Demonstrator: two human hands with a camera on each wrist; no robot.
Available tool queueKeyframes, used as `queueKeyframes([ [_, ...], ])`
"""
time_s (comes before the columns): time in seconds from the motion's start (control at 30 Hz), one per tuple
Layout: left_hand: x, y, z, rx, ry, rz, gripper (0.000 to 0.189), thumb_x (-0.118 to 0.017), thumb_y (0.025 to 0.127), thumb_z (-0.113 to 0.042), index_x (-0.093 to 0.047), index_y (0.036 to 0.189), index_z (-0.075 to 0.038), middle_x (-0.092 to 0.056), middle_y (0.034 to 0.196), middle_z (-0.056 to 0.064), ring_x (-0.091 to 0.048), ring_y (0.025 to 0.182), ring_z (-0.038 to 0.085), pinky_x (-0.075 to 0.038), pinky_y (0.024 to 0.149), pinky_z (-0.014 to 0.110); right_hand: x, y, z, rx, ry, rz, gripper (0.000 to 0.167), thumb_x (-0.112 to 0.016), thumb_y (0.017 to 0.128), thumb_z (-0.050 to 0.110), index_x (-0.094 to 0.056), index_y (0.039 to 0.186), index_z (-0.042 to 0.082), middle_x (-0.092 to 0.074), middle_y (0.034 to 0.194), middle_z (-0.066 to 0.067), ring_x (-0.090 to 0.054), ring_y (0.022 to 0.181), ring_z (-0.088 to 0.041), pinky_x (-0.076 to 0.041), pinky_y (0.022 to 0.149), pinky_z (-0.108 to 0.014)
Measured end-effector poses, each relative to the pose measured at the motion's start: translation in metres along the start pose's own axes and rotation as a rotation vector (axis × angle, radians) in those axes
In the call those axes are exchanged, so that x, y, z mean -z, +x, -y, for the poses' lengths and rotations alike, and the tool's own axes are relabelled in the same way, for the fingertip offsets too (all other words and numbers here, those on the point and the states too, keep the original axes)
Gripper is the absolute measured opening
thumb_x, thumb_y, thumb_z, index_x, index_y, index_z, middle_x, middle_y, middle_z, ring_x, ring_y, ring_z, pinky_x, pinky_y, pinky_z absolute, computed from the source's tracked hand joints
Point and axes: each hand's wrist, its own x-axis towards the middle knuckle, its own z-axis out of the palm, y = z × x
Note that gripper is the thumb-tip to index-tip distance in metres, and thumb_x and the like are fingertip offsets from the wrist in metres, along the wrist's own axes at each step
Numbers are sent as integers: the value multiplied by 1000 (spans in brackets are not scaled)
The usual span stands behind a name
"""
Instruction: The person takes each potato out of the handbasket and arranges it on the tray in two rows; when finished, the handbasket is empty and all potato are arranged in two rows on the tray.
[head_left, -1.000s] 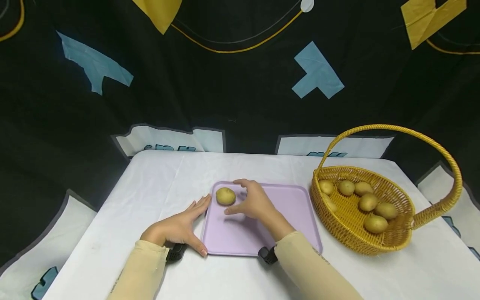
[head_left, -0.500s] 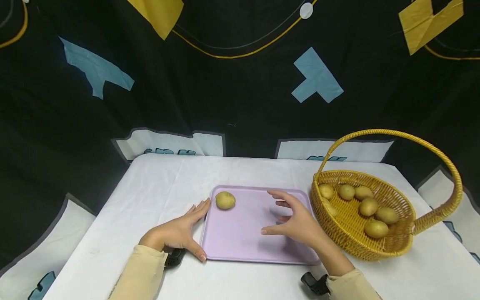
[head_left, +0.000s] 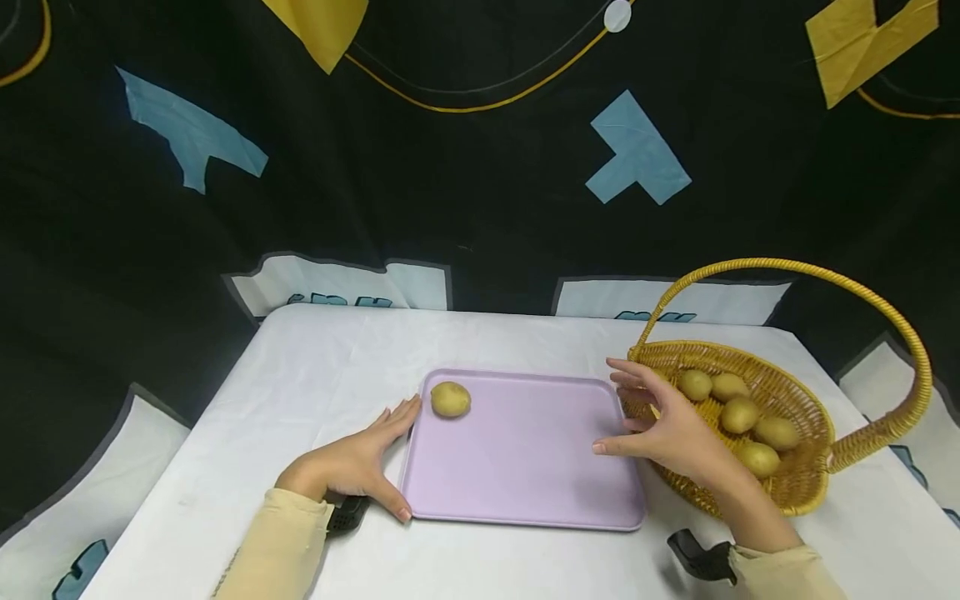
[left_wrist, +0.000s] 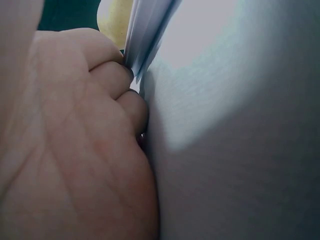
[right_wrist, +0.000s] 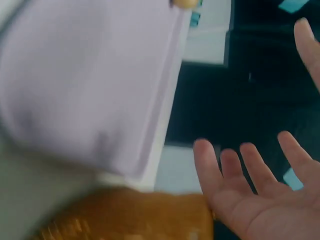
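A lilac tray (head_left: 525, 450) lies flat on the white-covered table, with one potato (head_left: 451, 400) near its far left corner. My left hand (head_left: 352, 458) rests at the tray's left edge, fingers spread and thumb by the near corner. In the left wrist view its fingers (left_wrist: 107, 75) meet the tray's side. Over the tray's right edge, my right hand (head_left: 667, 421) is spread with nothing in it, overlapping the left side of the wicker basket (head_left: 813, 492) in the head view. Several potatoes (head_left: 740, 415) lie inside the basket; those at its left are mostly hidden behind that hand.
The basket's tall arched handle (head_left: 795, 265) rises over it and leans to the right. Behind the table hangs a black cloth (head_left: 465, 208) with blue and yellow shapes. White cloth (head_left: 225, 467) covers the table around the tray.
My right hand has moved right, from beside the potato on the tray across to the basket's left side. My left hand and the potato have stayed in place.
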Motion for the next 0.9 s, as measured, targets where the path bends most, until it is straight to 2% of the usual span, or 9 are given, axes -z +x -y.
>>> queueKeyframes([
  [0.3, 2, -2, 1, -18, -4, -1, 148, -100, 51, -40, -8, 162, -9, 2, 167, 14, 9, 149, 43, 0, 117, 62, 42, -3, 3, -30, -74, 67, 97, -93, 72, 17, -39, 152, 8, -42, 144, -24, -48, 126, -43, -57, 86, -31],
  [0.4, 3, -1, 0, -10, -8, 3, 149, -100, 50, -40, -7, 163, -10, 3, 167, 13, 10, 149, 42, 1, 117, 61, 53, -3, 3, -56, -111, 73, 94, -91, 74, 20, -39, 152, 8, -46, 143, -23, -49, 126, -43, -57, 88, -37],
  [0.6, 4, 0, 0, -25, -5, -1, 149, -100, 51, -39, -7, 162, -8, 2, 167, 16, 10, 149, 45, 0, 117, 62, 70, -3, -2, -97, -199, 86, 86, -86, 81, 26, -40, 153, 11, -50, 141, -23, -48, 127, -45, -49, 96, -59],
  [0.77, 2, -1, 0, -5, -10, 11, 149, -100, 51, -40, -7, 162, -8, 3, 167, 15, 11, 149, 43, 0, 117, 61, 78, -5, -11, -120, -203, 143, 85, -84, 83, 24, -39, 153, 9, -46, 143, -28, -47, 128, -51, -51, 95, -58],
  [0.9, 1, 2, 0, -20, -5, 10, 149, -100, 51, -40, -7, 162, -9, 2, 167, 15, 10, 149, 43, 0, 117, 62, 89, -2, -16, -160, -223, 216, 86, -86, 81, 21, -40, 152, 6, -43, 144, -33, -48, 126, -53, -53, 93, -56],
])
